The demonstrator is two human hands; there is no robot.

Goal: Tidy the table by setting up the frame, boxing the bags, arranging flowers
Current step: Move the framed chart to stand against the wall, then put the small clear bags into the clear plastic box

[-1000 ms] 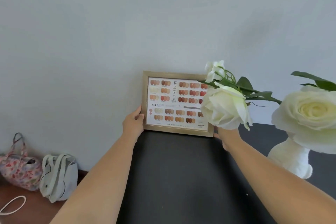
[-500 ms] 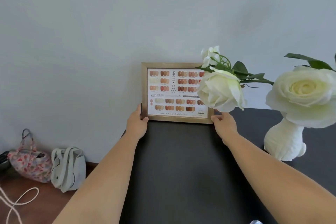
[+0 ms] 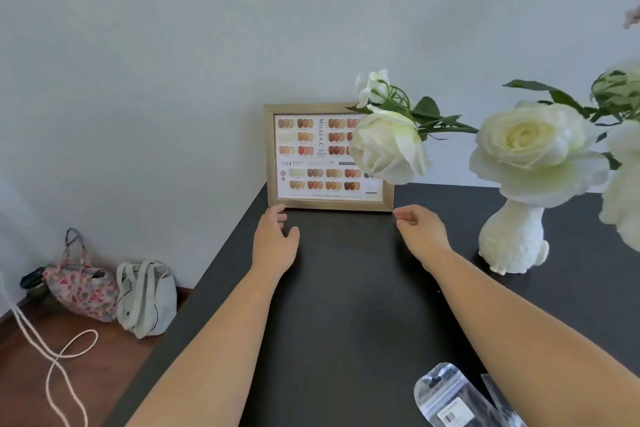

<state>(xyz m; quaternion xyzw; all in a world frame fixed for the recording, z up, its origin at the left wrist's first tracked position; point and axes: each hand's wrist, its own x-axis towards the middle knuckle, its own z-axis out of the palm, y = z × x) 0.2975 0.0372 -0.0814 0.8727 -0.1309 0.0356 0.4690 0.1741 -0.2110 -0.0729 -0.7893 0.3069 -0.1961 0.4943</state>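
Head view: both hands [image 3: 275,239] [image 3: 420,230] open, empty, seemingly just clear of upright frame [image 3: 329,158].

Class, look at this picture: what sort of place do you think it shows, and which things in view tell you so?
Probably a nail salon or small beauty shop, though it could be a home. A framed chart of nail colours stands on a dark table against the wall, beside white roses in a rabbit-shaped vase. Two cloth bags sit on the floor.
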